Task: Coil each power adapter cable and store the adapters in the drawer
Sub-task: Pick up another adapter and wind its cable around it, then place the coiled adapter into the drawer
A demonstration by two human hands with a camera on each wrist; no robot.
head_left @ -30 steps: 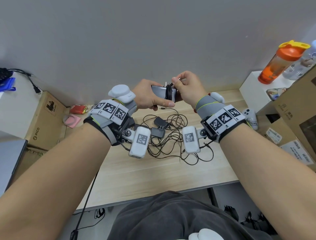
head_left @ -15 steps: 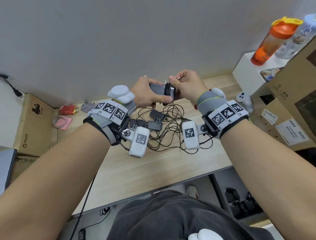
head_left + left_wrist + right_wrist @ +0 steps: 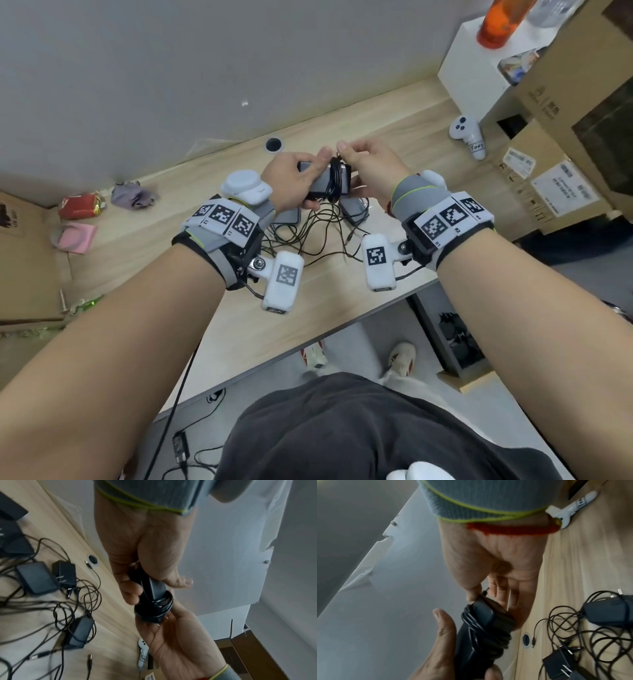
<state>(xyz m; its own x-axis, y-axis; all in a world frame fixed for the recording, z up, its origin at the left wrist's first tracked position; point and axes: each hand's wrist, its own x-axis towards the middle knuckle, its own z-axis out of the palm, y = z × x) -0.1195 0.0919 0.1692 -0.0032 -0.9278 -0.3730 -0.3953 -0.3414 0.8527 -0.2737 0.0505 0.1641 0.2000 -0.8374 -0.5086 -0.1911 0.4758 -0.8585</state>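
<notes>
Hands are up off the desk (image 3: 260, 329) with one adapter (image 3: 322, 180) held between them, which makes sense to me since winding is way easier in the air than on the wood. My left hand (image 3: 291, 178) is wrapped around the far-left end of the brick, thumb on top, basically acting as a vise so the body doesn't spin. My right hand (image 3: 370, 164) has thumb and forefinger pinched on the plug end of the cable (image 3: 485, 592), right at the coil (image 3: 154, 608) that's already wound tight around the adapter's right end. I'd guess this one is nearly done and just needs the tip tucked under a loop so it doesn't spring loose. Below the hands sits a tangle of loose cables (image 3: 308, 236) with other adapters (image 3: 36, 578) mixed in, none coiled yet, so plenty left. Can't spot the drawer in any view. White controller (image 3: 467, 135) is off at the far right, out of the way.
</notes>
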